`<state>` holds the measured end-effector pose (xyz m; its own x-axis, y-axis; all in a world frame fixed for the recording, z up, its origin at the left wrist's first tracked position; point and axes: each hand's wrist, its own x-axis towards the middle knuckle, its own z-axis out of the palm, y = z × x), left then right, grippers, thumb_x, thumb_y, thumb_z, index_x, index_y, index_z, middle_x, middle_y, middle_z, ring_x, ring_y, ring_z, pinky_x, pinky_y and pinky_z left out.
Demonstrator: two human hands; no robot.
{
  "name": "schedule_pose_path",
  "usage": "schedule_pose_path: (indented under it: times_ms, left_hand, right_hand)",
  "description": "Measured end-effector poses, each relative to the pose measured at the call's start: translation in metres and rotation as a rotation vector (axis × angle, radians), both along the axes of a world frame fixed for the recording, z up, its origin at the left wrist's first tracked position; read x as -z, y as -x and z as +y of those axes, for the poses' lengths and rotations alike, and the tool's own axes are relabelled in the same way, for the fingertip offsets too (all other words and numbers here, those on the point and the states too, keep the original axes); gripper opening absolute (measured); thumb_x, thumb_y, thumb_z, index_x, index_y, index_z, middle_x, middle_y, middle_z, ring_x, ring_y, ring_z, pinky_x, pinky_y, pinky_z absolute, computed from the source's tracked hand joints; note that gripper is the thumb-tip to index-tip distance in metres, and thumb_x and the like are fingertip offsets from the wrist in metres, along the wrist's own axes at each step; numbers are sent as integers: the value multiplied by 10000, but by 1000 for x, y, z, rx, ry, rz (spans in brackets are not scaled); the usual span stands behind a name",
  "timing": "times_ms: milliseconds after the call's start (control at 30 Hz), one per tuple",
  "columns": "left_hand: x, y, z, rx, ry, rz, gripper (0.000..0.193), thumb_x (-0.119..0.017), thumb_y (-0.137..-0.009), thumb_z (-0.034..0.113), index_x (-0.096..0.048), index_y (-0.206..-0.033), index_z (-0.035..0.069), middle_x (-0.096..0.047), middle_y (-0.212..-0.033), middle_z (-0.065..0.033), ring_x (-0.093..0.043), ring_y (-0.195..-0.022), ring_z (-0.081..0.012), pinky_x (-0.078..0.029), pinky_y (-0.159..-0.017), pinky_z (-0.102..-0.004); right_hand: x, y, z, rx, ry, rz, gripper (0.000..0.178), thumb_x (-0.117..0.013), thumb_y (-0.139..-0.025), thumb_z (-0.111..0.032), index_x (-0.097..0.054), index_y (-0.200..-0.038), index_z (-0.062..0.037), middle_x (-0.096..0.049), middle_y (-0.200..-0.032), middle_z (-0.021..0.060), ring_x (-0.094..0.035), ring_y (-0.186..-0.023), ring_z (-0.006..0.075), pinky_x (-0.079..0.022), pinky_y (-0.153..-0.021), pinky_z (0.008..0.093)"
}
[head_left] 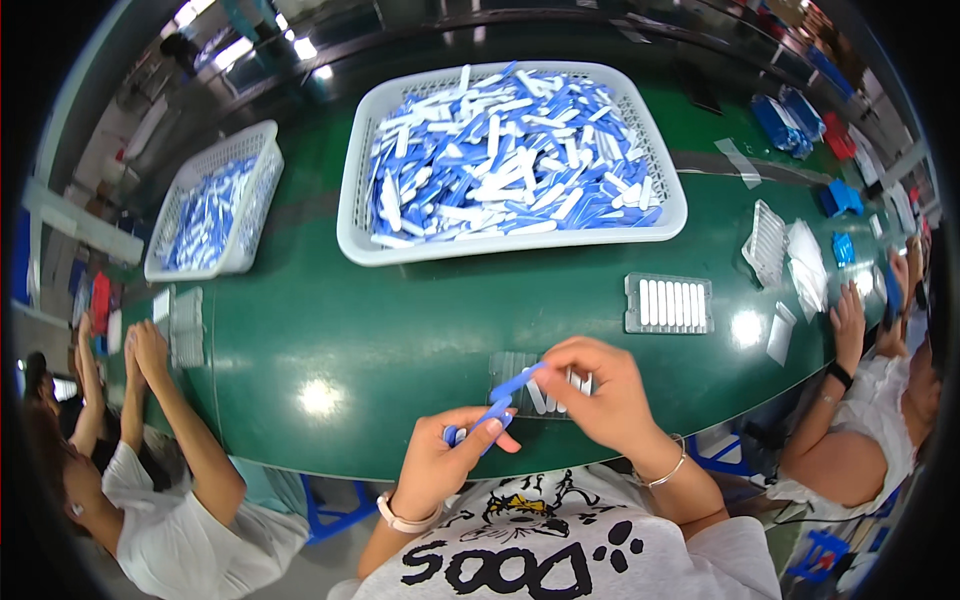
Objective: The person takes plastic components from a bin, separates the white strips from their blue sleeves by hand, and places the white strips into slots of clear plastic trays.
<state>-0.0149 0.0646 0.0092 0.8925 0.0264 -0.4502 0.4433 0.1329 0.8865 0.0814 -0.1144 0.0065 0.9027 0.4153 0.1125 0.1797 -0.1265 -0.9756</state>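
My left hand [455, 445] is closed round a few slim blue-and-white plastic sticks [493, 412], near the table's front edge. Pinched in the fingers of my right hand [605, 390] is one blue plastic stick [518, 382], its far end close above the sticks in my left hand. Partly hidden behind my right hand lies a clear plastic tray [507, 364] with several white sticks [537, 398] slanted in it. To the right sits another clear tray [670, 324], holding a neat row of white sticks.
A big white basket [515, 248] heaped with blue and white sticks stands in front of me on the green table [290, 330]. A second basket [262, 205] is at left. Co-workers' hands [148, 350] [848, 318] are on both sides. Blue packets [790, 120] lie far right.
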Motion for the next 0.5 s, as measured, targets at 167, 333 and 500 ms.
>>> schedule_pose_path:
  times_ms: [167,333,500]
  left_hand:
    - [1,-2,9,-156,11,10,271,-588,-931,160,-643,-1046,-80,-663,-719,-61,-290,-457,4,-202,-409,-184]
    - [-1,-4,23,-172,-78,-21,312,-601,-925,186,-628,-1043,-102,-645,-694,-67,-294,-446,-4,-201,-404,-187]
    - [-1,-4,20,-216,-38,-22,268,-569,-935,138,-589,-1046,-105,-631,-702,-121,-279,-430,-25,-198,-396,-202]
  right_hand:
    - [14,-8,-8,89,135,-521,75,-690,-777,-64,-656,-844,-59,-675,-897,42,-604,-729,180,-424,-617,296]
    - [27,25,-11,-86,477,-975,159,-614,-717,-148,-638,-853,-69,-656,-992,19,-560,-934,149,-391,-711,299]
    - [23,48,4,-68,660,-922,175,-638,-736,-191,-658,-858,-66,-648,-970,26,-522,-954,185,-346,-723,354]
